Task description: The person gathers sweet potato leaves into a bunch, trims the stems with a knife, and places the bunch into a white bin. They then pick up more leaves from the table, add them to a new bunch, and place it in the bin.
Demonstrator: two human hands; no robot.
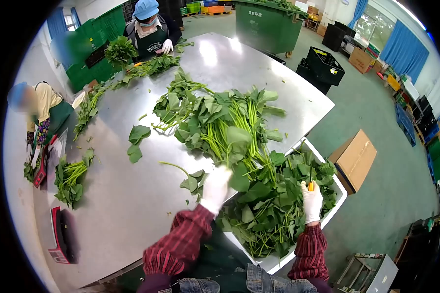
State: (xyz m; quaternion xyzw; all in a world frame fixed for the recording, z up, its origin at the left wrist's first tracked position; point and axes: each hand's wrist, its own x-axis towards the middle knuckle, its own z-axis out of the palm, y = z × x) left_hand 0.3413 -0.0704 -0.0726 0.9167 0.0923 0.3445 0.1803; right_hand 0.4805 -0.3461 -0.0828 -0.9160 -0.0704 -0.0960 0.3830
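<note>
The right grip (312, 201), white-gloved, is at right of centre in the frame, closed round the orange handle of a knife (311, 185), whose thin dark blade points up the frame over the leaves. The left grip (216, 188), also white-gloved, is at the centre, blurred, among leafy stems at the near edge of a large heap; how tightly its fingers are closed I cannot tell. That heap of green stems (230, 117) spreads across the upper middle of the tabletop (127, 195), with a loose sprig (191, 181) just left of the left grip. Below and right of the heap, against the table's edge, a white tub (270, 266) is full of leafy greens (264, 215). At the lower left lie a small bunch (72, 179) and a red scale (58, 237). One co-worker (149, 39) in a blue cap stands at the upper left behind more greens (151, 67); another person (51, 105) is at the left edge. A cardboard box (354, 158) is right of the tub, with black crates (322, 67) and a green wheeled bin (266, 27) farther up.
</note>
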